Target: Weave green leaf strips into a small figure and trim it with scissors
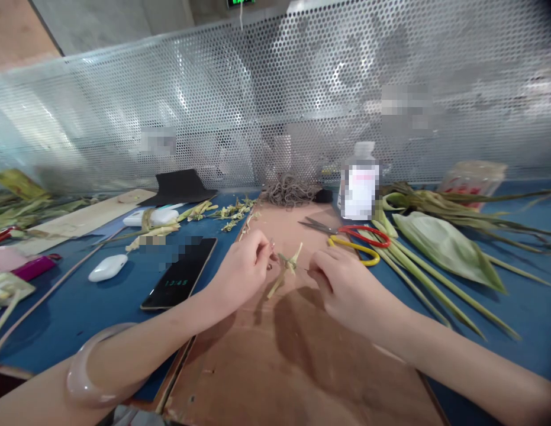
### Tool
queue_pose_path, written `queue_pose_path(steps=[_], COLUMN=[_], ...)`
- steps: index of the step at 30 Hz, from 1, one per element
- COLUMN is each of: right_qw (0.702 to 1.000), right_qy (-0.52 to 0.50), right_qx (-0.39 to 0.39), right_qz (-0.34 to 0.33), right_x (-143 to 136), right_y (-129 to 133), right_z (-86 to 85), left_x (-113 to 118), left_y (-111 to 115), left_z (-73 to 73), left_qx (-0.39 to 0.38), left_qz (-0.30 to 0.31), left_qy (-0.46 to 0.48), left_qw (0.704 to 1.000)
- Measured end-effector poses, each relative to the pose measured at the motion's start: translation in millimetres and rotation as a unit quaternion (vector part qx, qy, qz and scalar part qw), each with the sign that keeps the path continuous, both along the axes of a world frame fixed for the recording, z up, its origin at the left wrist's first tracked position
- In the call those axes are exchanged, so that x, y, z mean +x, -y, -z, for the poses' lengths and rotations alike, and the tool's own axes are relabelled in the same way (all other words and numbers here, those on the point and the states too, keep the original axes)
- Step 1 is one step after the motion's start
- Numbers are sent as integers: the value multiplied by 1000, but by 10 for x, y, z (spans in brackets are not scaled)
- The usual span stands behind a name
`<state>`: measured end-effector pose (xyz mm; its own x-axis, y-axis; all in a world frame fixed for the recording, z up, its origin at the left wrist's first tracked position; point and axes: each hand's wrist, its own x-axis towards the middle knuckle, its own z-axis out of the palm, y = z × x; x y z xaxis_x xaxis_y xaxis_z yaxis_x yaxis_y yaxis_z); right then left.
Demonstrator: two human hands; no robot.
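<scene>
A small bundle of pale green plant stems [292, 264], crossed and pinched in at its middle, is between my two hands just above the brown board. My left hand [244, 260] is closed in a pinch at the left of the bundle, fingertips on what looks like a thin cord. From the bundle's right side a fine strand runs to my right hand [341, 275], whose fingers are curled shut around its end. Behind the right hand, scissors [364, 236] with one red and one yellow handle lie with their blades apart.
A brown board [302, 367] lies on the blue table [71, 313]. Left are a phone [180, 275], a white case [108, 268] and plant scraps [233, 214]. Grey cord [289, 190] and a white-labelled bottle [358, 186] stand behind; long leaves [448, 245] lie right. A perforated metal screen [257, 100] rises behind.
</scene>
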<state>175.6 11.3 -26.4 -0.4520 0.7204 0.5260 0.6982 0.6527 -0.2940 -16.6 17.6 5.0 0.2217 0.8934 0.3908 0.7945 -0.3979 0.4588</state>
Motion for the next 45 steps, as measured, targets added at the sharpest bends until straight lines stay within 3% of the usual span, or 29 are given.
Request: queue_pose_path(steps=[7,13,18,20,23,26,28,32,38,45], right_qw=[993,997,995,993,993,995,995,994,996,997], right_qy=[38,57,88,100,97,69,40,21,27,38], right_qx=[-108,-38,-29,-35,-50,-68,-86,-104,-85,-59], right_qz=[22,25,49,47,32,21,15,3,-4,-12], right_x=[-7,-39,-115,-141,-160,-174,-185,-189,-121,-69], right_y=[36,71,35,29,20,-8,-31,-41,-10,-52], right_z=[7,36,65,55,45,58,71,67,2,40], left_x=[-26,-18,-16,-25,-49,-84,-109,-145,-183,-194], left_y=[-67,-74,-27,-17,-50,-133,-185,-227,-207,-175], left_z=[17,40,40,11,-49,-86,-84,-49,-40,-64], left_qx=[-84,-112,-110,-96,-63,-91,-112,-79,-54,-33], left_qz=[30,39,42,78,185,250,251,257,256,249], left_qy=[-57,-52,-4,-10,-61,-104,-110,-113,-98,-82], left_qw=[994,992,993,992,979,958,955,957,960,964])
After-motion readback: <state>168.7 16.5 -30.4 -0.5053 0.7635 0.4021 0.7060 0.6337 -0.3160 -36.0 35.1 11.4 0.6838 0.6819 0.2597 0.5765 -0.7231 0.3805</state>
